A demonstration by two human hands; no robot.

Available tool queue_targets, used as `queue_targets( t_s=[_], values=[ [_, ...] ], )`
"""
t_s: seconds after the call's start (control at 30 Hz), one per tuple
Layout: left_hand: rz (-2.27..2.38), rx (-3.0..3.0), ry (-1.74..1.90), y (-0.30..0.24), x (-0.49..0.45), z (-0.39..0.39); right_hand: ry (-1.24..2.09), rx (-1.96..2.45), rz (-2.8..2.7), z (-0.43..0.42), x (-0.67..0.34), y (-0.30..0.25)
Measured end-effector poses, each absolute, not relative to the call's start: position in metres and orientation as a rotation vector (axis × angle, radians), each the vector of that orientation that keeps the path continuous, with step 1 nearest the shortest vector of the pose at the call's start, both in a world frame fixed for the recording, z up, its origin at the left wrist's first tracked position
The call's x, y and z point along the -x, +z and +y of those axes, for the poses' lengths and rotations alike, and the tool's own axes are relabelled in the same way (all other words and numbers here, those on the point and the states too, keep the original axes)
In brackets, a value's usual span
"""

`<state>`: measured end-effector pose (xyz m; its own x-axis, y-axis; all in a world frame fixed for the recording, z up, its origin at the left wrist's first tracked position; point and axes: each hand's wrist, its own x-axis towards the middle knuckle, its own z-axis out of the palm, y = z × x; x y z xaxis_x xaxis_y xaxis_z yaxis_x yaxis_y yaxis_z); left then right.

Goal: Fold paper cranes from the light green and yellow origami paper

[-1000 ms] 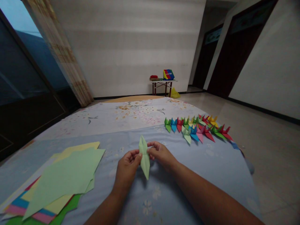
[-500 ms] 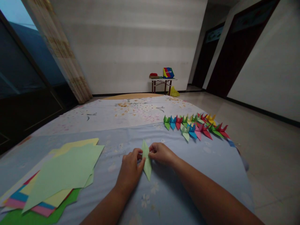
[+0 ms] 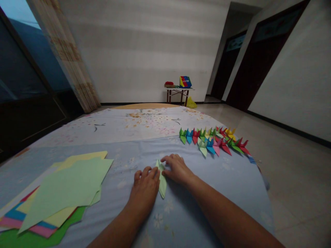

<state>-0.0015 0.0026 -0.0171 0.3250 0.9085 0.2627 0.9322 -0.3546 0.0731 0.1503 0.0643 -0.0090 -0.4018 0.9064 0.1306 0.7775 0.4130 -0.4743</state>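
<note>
A narrow light-green folded paper (image 3: 162, 186), pointed at its lower end, lies on the blue cloth between my hands. My left hand (image 3: 144, 186) rests palm down at its left side, fingers apart and their tips on or beside the paper's edge. From the right, my right hand (image 3: 178, 168) has its thumb and index finger at the paper's upper half, the index near the top tip. Part of the paper is covered by my fingers.
Colored paper sheets (image 3: 69, 182) lie in a loose pile at the left, light green on top. Several folded paper cranes (image 3: 216, 146) stand in rows at the right, near the edge of the cloth-covered table (image 3: 124, 206). A small table (image 3: 179, 89) stands by the far wall.
My left hand has flattened, its fingers spreading from a pinch along the paper's left side. My right index finger has moved up toward the top tip. The view has shifted slightly.
</note>
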Motion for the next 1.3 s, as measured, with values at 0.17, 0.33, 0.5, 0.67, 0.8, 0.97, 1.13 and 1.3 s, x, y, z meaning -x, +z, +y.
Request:
queue_targets(
  t_s=[0.17, 0.33, 0.5, 0.67, 0.8, 0.97, 1.13, 1.3],
  values=[
    [-1.744, 2.492, -0.342, -0.022, 0.002, 0.002, 0.337, 1.386, -2.426, 0.064, -0.151, -0.013],
    [-1.696, 2.525, -0.304, -0.021, 0.003, -0.002, 0.217, 1.37, -2.527, 0.055, -0.157, -0.015],
    [-1.694, 2.577, -0.201, -0.017, 0.004, -0.002, 0.096, 1.33, -2.612, 0.044, -0.162, -0.015],
    [-1.741, 2.601, -0.123, -0.014, 0.004, 0.0, 0.093, 1.378, -2.63, 0.05, -0.158, -0.016],
    [-1.759, 2.595, -0.069, -0.013, 0.003, 0.0, 0.107, 1.454, -2.61, 0.065, -0.15, -0.016],
    [-1.748, 2.591, -0.09, -0.016, 0.003, -0.001, 0.134, 1.481, -2.555, 0.07, -0.147, -0.013],
    [-1.739, 2.618, -0.101, -0.013, 0.002, -0.002, 0.192, 1.288, -2.607, 0.051, -0.149, -0.008],
    [-1.78, 2.614, -0.096, -0.01, 0.0, -0.002, 0.226, 1.351, -2.607, 0.05, -0.146, -0.011]
  ],
)
